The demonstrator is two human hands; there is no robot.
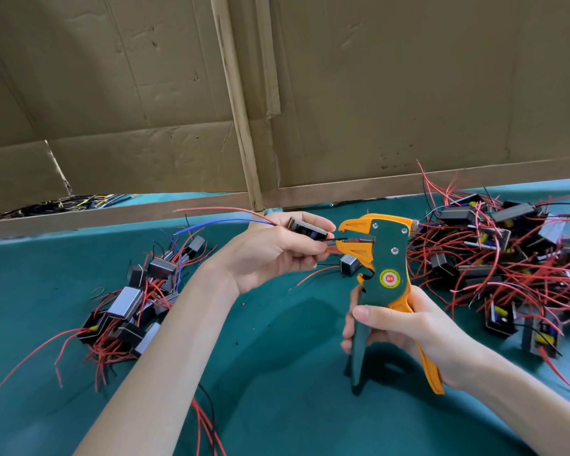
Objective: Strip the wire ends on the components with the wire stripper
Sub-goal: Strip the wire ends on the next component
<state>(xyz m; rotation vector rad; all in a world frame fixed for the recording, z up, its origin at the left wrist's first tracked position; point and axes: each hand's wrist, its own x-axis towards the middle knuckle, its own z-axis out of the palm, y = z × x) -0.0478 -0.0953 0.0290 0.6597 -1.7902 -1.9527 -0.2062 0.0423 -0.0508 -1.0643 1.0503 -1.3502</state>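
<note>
My left hand (pixel 273 248) grips a small black component (pixel 306 229) above the green table. Red and blue wires trail from it to the left. A black wire end (pixel 338 239) and red wire ends from this component reach into the open orange jaws of the wire stripper (pixel 380 258). My right hand (pixel 405 334) holds the stripper upright by its two green and orange handles, which are spread apart.
A pile of black components with red wires (pixel 139 304) lies at the left of the green table (pixel 277 373). A larger tangled pile (pixel 500 251) fills the right side. A cardboard wall (pixel 277 93) stands behind. One loose component (pixel 349 264) lies behind the stripper.
</note>
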